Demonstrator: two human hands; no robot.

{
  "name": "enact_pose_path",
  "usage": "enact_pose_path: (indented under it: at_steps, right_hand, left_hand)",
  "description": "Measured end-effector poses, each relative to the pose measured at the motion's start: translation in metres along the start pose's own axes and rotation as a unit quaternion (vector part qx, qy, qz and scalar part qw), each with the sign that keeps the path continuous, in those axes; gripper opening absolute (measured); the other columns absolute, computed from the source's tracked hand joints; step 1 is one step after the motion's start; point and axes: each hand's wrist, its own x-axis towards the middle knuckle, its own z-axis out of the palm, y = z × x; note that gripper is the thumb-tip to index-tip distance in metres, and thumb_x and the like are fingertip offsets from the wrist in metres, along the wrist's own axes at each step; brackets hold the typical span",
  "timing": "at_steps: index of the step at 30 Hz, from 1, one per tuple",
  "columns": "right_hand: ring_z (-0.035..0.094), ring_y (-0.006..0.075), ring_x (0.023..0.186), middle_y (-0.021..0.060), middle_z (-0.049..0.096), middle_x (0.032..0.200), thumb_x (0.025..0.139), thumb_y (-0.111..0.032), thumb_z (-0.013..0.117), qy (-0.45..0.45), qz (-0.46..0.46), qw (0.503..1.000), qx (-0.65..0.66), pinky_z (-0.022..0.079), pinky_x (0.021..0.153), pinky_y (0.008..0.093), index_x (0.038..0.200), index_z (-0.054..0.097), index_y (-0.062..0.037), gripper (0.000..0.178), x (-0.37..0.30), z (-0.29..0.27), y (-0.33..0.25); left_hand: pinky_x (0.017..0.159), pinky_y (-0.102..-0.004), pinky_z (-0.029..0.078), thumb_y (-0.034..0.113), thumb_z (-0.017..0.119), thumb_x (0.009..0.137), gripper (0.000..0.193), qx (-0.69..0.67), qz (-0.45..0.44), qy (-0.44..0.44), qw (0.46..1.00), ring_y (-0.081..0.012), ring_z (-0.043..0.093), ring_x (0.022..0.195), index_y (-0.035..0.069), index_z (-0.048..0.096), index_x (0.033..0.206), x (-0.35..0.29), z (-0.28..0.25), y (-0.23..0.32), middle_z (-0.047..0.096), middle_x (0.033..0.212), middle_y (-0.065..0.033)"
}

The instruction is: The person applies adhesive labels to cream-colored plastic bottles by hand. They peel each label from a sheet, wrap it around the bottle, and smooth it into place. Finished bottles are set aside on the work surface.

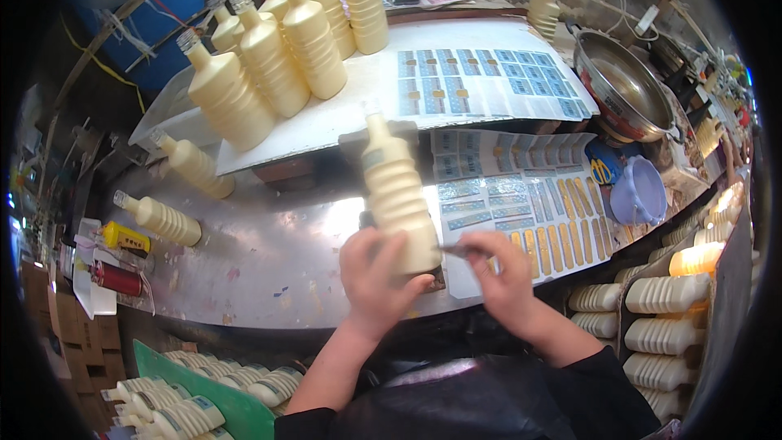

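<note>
Several gold labels (555,246) lie beside the held bottle (399,195).

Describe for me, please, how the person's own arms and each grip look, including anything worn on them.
The left grip and right grip are bare hands, ungloved, with five fingers each. No watch or bracelet shows at the wrists. The left sleeve and right sleeve are black and end well short of the wrists.
</note>
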Motion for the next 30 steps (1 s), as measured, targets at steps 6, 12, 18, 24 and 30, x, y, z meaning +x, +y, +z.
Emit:
enact_pose_path:
  at_steps: [6, 12, 18, 24, 30]
  right_hand:
    - [0.061, 0.0129, 0.086, 0.0046, 0.065, 0.102, 0.102, -0.026, 0.06, -0.091, 0.194, 0.969, 0.119, 0.05, 0.079, 0.0259, 0.126, 0.065, -0.0005, 0.036, 0.07, 0.015, 0.037]
    - [0.062, 0.01, 0.1, 0.0063, 0.07, 0.113, 0.098, -0.02, 0.06, -0.227, 0.242, 0.923, 0.197, 0.05, 0.088, 0.0274, 0.135, 0.061, 0.001, 0.042, 0.088, 0.024, 0.038]
    - [0.062, 0.008, 0.063, 0.0144, 0.075, 0.104, 0.084, -0.02, 0.071, -0.187, 0.084, 0.979, 0.019, 0.049, 0.057, 0.0254, 0.147, 0.052, 0.0028, 0.07, 0.045, 0.015, 0.008]
    - [0.049, 0.0079, 0.049, 0.0122, 0.071, 0.092, 0.081, -0.036, 0.081, -0.219, -0.081, 0.972, -0.019, 0.04, 0.047, 0.0249, 0.133, 0.063, 0.0036, 0.068, 0.021, -0.007, 0.01]
    - [0.045, 0.0033, 0.058, 0.0094, 0.073, 0.103, 0.094, -0.015, 0.061, -0.224, -0.02, 0.959, 0.173, 0.035, 0.057, 0.0211, 0.112, 0.071, 0.0028, 0.028, 0.046, 0.006, 0.0]
  left_hand:
    - [0.111, -0.0397, 0.04, 0.026, 0.058, 0.104, 0.065, -0.318, -0.366, -0.002, 0.874, -0.028, 0.046, 0.135, 0.003, 0.03, 0.157, 0.066, 0.025, -0.034, 0.044, 0.148, -0.0188]
    - [0.105, -0.0408, 0.046, 0.057, 0.061, 0.098, 0.069, -0.33, -0.394, -0.046, 0.856, -0.0351, 0.058, 0.12, -0.002, 0.057, 0.133, 0.087, 0.07, -0.085, 0.056, 0.133, -0.0257]
    - [0.097, -0.0401, 0.052, 0.047, 0.075, 0.086, 0.055, -0.286, -0.357, -0.149, 0.876, -0.0373, 0.066, 0.111, -0.005, 0.072, 0.105, 0.139, -0.02, -0.007, 0.069, 0.109, -0.0262]
    - [0.088, -0.0467, 0.05, 0.038, 0.079, 0.083, 0.04, -0.037, -0.217, -0.046, 0.974, -0.0337, 0.061, 0.096, 0.002, 0.07, 0.097, 0.083, -0.075, 0.041, 0.063, 0.103, -0.0155]
    - [0.079, -0.0388, 0.051, 0.024, 0.08, 0.084, 0.027, -0.019, -0.159, 0.121, 0.98, -0.0297, 0.063, 0.087, 0.005, 0.069, 0.099, -0.001, -0.16, 0.077, 0.061, 0.097, -0.0114]
